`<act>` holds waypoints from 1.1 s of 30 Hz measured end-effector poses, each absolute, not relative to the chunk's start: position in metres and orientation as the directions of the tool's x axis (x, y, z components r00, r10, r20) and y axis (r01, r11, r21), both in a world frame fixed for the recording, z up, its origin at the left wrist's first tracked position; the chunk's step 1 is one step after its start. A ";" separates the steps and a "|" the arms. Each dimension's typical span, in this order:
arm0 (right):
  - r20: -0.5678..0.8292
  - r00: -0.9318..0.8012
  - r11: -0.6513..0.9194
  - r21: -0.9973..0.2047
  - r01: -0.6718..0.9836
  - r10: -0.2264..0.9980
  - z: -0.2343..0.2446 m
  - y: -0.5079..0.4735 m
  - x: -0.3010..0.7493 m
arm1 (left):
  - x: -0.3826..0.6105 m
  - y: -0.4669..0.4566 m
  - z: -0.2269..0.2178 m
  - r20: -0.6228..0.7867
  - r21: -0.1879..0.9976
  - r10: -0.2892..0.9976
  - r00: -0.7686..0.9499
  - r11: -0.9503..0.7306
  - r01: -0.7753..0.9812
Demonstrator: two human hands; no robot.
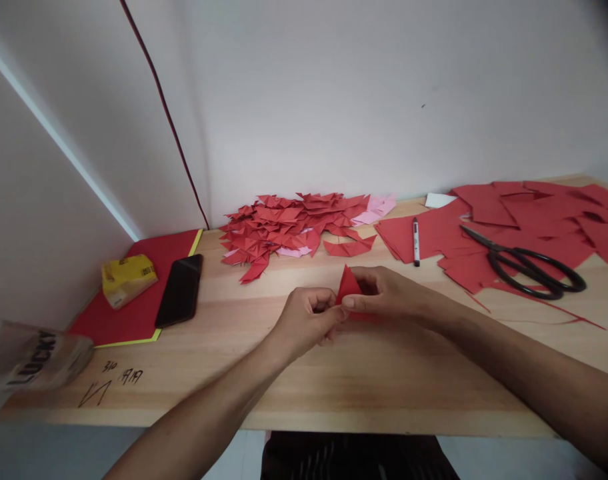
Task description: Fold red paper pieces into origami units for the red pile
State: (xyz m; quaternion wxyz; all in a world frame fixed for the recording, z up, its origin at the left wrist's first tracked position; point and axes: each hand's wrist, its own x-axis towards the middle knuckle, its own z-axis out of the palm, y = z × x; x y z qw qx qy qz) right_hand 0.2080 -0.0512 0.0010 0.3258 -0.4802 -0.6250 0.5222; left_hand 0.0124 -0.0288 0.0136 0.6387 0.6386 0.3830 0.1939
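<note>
A small piece of folded red paper (349, 285) is held up between both hands, above the middle of the wooden table (264, 393). My left hand (309, 317) pinches its lower left edge with thumb and fingers. From the right, my right hand (377, 292) grips it, the thumb lying across the front. The paper's pointed tip sticks up above the thumbs; its lower part is mostly hidden by the fingers. Just beyond the hands lies a heap of folded red paper pieces (284, 227), with one curved folded piece (350, 247) at its near right side.
Red paper sheets (539, 213) spread at the right, with black-handled scissors (527, 267) and a marker (416, 243) on them. Pink paper (377, 208) lies by the wall. At left are a phone (180, 290), a yellow packet (129, 279) on a red folder (109, 320), and a clear bottle (39, 353).
</note>
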 end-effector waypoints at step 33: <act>-0.008 -0.100 0.021 -0.961 0.277 0.995 0.008 -0.052 0.214 | 0.010 -0.022 0.006 -0.098 0.983 0.798 0.595 -0.018 0.185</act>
